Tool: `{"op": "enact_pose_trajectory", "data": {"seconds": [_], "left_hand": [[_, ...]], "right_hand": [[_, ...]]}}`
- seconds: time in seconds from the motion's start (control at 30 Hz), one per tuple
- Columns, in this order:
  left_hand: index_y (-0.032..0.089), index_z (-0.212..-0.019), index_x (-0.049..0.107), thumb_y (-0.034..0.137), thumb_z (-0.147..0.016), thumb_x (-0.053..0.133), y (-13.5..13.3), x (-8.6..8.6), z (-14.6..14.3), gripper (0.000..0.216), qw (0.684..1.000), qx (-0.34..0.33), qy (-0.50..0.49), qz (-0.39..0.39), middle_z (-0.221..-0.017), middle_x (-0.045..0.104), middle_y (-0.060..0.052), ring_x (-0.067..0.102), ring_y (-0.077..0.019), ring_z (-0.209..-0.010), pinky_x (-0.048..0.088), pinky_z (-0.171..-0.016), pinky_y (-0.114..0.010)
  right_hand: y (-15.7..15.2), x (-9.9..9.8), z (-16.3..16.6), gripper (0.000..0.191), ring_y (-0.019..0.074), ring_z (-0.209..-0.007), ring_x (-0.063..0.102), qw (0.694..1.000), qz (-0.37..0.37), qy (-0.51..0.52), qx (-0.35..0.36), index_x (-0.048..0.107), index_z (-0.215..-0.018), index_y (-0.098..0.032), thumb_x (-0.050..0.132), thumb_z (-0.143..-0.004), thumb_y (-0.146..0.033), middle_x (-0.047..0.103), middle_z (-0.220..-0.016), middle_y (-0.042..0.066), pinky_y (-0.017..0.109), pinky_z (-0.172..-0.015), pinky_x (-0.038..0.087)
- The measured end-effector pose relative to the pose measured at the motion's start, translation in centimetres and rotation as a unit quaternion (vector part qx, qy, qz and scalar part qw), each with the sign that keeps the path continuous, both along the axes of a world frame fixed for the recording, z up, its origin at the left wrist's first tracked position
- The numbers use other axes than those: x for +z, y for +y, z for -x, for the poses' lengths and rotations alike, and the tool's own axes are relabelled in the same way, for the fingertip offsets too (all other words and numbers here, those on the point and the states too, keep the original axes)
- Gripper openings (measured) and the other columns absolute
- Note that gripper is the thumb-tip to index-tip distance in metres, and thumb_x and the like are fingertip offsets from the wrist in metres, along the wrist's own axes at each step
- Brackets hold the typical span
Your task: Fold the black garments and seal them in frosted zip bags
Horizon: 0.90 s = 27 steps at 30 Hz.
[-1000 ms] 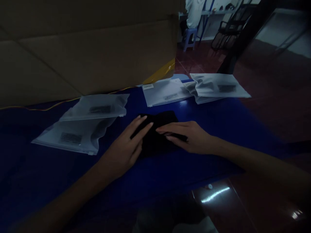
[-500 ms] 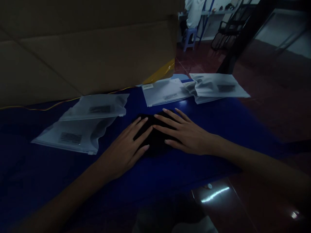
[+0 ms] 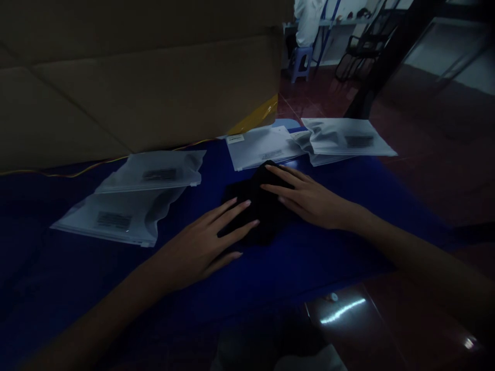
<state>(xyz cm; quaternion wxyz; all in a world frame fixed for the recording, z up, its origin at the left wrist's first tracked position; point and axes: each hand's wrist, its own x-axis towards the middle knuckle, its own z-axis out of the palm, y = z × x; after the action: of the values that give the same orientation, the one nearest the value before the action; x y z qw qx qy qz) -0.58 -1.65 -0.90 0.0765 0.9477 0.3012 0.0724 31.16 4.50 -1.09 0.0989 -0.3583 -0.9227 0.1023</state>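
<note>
A soft black item [image 3: 265, 226], probably folded fabric, lies on the blue tabletop [image 3: 309, 263]. Its exact kind is lost in the dark. My left hand [image 3: 211, 239] rests with spread fingers on its near left part. My right hand [image 3: 315, 198] is at its right side, where the item rises in a rounded hump; the fingers lie stretched across that hump, apart from each other. Past my left hand are two frosted zip bags [image 3: 112, 216] with dark printed labels, one overlapping the other. Beyond my right hand lie more zip bags [image 3: 342, 139] and a flat white packet [image 3: 263, 147].
A large cardboard box [image 3: 154, 93] with yellow tape stands along the back left. A thin yellow wire [image 3: 93, 166] runs along its base. Farther off, a person [image 3: 307, 23] sits on a blue stool [image 3: 300, 64] near a black chair [image 3: 363, 51]. A dark post [image 3: 375, 77] stands to the right.
Both hands have shifted: the left slightly toward me, the right outward to the right. The black item has humped up under the right hand. The bags have stayed put.
</note>
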Motion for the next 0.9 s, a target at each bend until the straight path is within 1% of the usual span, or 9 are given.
{"op": "enact_pose_trajectory", "data": {"seconds": [0.2,0.3,0.37,0.43,0.5,0.63,0.73,0.83,0.9], "left_hand": [[0.035,-0.166,0.027,0.044,-0.109,0.050,0.0,-0.1,0.0,0.063,1.000,-0.003,0.004,-0.006,-0.176,0.020,-0.006,0.027,-0.0359,-0.159,0.043,-0.122,-0.055],[0.036,-0.167,0.026,0.044,-0.109,0.048,0.0,-0.1,0.1,0.062,1.000,-0.001,0.011,-0.006,-0.176,0.019,-0.006,0.026,-0.0355,-0.160,0.043,-0.122,-0.055],[0.036,-0.167,0.024,0.045,-0.110,0.046,0.0,-0.1,0.0,0.062,1.000,-0.002,0.017,-0.009,-0.176,0.018,-0.006,0.024,-0.0353,-0.160,0.043,-0.122,-0.055],[0.034,-0.168,0.021,0.044,-0.110,0.046,-0.1,0.0,0.0,0.064,1.000,-0.004,0.018,-0.012,-0.176,0.019,-0.007,0.024,-0.0350,-0.161,0.044,-0.122,-0.055],[0.032,-0.169,0.018,0.044,-0.110,0.044,-0.2,0.0,0.0,0.065,1.000,-0.001,0.012,-0.016,-0.175,0.021,-0.009,0.025,-0.0345,-0.160,0.045,-0.121,-0.055],[0.029,-0.166,0.028,0.045,-0.110,0.044,-0.2,0.0,0.1,0.060,1.000,-0.009,0.017,-0.024,-0.175,0.021,-0.012,0.026,-0.0358,-0.160,0.046,-0.119,-0.057],[0.027,-0.164,0.033,0.045,-0.110,0.043,-0.2,0.0,0.1,0.058,0.999,-0.017,0.029,-0.031,-0.175,0.019,-0.015,0.026,-0.0383,-0.159,0.047,-0.118,-0.058],[0.029,-0.166,0.028,0.047,-0.110,0.043,-0.2,0.0,0.0,0.062,0.999,-0.017,0.030,-0.035,-0.175,0.018,-0.016,0.027,-0.0408,-0.158,0.048,-0.116,-0.061],[0.030,-0.167,0.026,0.048,-0.109,0.044,-0.3,0.0,-0.2,0.063,0.999,-0.010,0.023,-0.036,-0.174,0.018,-0.017,0.032,-0.0420,-0.155,0.051,-0.113,-0.061]], "right_hand": [[-0.2,0.1,0.2,0.054,0.0385,-0.158,0.028,1.000,-0.008,-0.006,-0.002,0.040,-0.162,-0.027,0.037,-0.111,-0.041,0.018,-0.176,0.013,0.064,-0.122,0.036],[-0.1,0.0,0.2,0.061,0.0403,-0.158,0.026,0.999,-0.022,-0.005,-0.029,0.030,-0.166,-0.029,0.041,-0.109,-0.046,0.018,-0.175,0.015,0.066,-0.121,0.035],[-0.1,-0.1,0.2,0.072,0.0427,-0.156,0.029,0.997,-0.031,-0.003,-0.064,0.022,-0.168,-0.029,0.048,-0.105,-0.053,0.021,-0.174,0.017,0.066,-0.119,0.037],[-0.2,0.0,0.3,0.085,0.0446,-0.147,0.041,0.993,-0.034,-0.005,-0.114,0.019,-0.169,-0.027,0.055,-0.099,-0.060,0.034,-0.167,0.020,0.065,-0.113,0.043],[-0.3,0.0,0.5,0.095,0.0442,-0.132,0.053,0.986,-0.040,-0.015,-0.162,0.020,-0.169,-0.023,0.059,-0.094,-0.066,0.050,-0.151,0.022,0.064,-0.105,0.049],[-0.4,0.2,0.7,0.096,0.0427,-0.115,0.060,0.977,-0.063,-0.039,-0.199,0.028,-0.166,-0.022,0.060,-0.090,-0.071,0.063,-0.125,0.019,0.064,-0.097,0.051],[-0.4,0.4,0.9,0.089,0.0396,-0.111,0.063,0.981,-0.038,-0.011,-0.189,0.032,-0.164,-0.023,0.066,-0.091,-0.060,0.066,-0.122,0.016,0.061,-0.097,0.052],[-0.6,0.6,1.2,0.082,0.0324,-0.107,0.066,0.985,-0.003,0.065,-0.160,0.032,-0.163,-0.026,0.070,-0.091,-0.039,0.062,-0.130,0.014,0.052,-0.090,0.059],[-0.9,0.6,1.4,0.079,0.0300,-0.109,0.067,0.984,-0.013,0.115,-0.136,0.034,-0.161,-0.027,0.068,-0.091,-0.030,0.059,-0.135,0.013,0.047,-0.088,0.062]]}}
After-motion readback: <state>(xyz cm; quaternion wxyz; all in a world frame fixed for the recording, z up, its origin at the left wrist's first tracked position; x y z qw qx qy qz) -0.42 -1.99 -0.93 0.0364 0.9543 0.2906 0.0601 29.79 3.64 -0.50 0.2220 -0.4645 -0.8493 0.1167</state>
